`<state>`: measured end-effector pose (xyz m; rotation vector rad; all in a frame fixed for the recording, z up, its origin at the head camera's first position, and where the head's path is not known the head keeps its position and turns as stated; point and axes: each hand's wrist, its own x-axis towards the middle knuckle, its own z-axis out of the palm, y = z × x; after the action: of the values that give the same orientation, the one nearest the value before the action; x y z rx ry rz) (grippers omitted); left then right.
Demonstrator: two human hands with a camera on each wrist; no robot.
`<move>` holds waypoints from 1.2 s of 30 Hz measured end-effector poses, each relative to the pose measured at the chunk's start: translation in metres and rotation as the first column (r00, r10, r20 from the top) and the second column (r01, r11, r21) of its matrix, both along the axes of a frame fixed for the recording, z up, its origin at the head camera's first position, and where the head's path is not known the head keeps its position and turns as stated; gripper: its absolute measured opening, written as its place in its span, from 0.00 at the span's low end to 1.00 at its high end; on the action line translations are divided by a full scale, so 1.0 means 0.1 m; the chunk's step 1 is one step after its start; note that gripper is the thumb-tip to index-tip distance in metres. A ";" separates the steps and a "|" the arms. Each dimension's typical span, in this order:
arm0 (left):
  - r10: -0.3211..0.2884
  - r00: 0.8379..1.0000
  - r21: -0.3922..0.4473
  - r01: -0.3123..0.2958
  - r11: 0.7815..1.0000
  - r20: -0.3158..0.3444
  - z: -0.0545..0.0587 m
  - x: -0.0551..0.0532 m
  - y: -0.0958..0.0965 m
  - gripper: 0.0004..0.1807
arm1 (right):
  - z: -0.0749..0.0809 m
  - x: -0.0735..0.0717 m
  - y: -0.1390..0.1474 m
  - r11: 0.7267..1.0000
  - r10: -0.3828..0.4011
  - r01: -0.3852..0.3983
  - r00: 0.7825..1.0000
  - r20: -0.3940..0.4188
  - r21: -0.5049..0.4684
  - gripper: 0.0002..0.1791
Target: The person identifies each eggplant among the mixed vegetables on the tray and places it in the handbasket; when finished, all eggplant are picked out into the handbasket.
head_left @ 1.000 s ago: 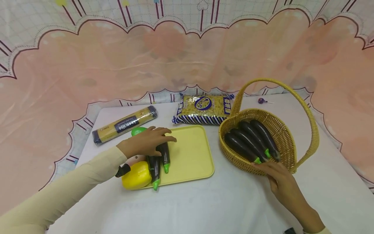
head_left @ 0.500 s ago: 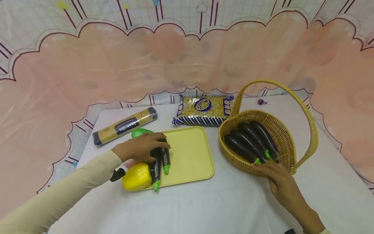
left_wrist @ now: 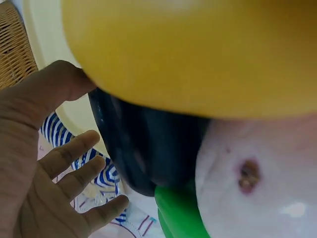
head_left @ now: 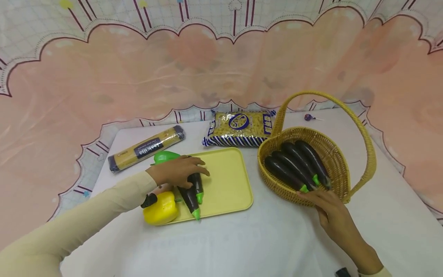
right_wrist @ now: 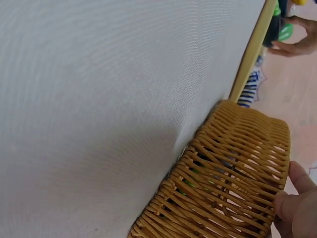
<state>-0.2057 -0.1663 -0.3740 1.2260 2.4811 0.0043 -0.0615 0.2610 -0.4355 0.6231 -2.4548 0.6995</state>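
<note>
My left hand [head_left: 181,171] is over two dark eggplants [head_left: 189,200] on the yellow tray [head_left: 228,181], its fingers spread and extended past them. In the left wrist view the thumb [left_wrist: 74,82] is against or very near an eggplant [left_wrist: 148,144]. A yellow bell pepper [head_left: 160,208], a green pepper [head_left: 166,156] and a round, pale pink item [left_wrist: 247,148] crowd that side; the hand partly hides them in the head view. My right hand [head_left: 333,215] pinches the near rim of the wicker basket [head_left: 340,169], where several eggplants [head_left: 297,165] lie side by side.
Behind the tray lie a long pack of spaghetti [head_left: 147,148] and a bag of short pasta [head_left: 238,129]. A wrapped lollipop [head_left: 309,117] is at the back right. The basket's tall handle [head_left: 361,130] arches above it. White cloth [head_left: 242,246] covers the table.
My left hand went down and left onto the eggplants, then shifted right. The nearer eggplant's green end has swung right, toward the other one. My right hand keeps its place on the rim.
</note>
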 end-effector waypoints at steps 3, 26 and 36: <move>-0.023 1.000 -0.029 0.023 0.999 -0.003 -0.01 -0.03 0.03 0.30 | 0.00 -0.01 0.00 1.000 -0.003 0.003 1.000 -0.001 -0.003 0.39; -0.129 0.988 -0.026 0.127 0.992 -0.086 -0.08 -0.12 0.00 0.20 | 0.00 -0.01 0.00 1.000 0.001 -0.001 1.000 -0.007 -0.004 0.39; -0.120 0.985 0.010 0.122 0.993 -0.124 -0.01 -0.11 0.00 0.19 | 0.01 -0.01 0.00 1.000 0.007 -0.007 1.000 -0.013 0.000 0.37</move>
<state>-0.2168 -0.1664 -0.3754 1.4221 2.5102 -0.0837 -0.0622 0.2612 -0.4341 0.6350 -2.4421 0.6966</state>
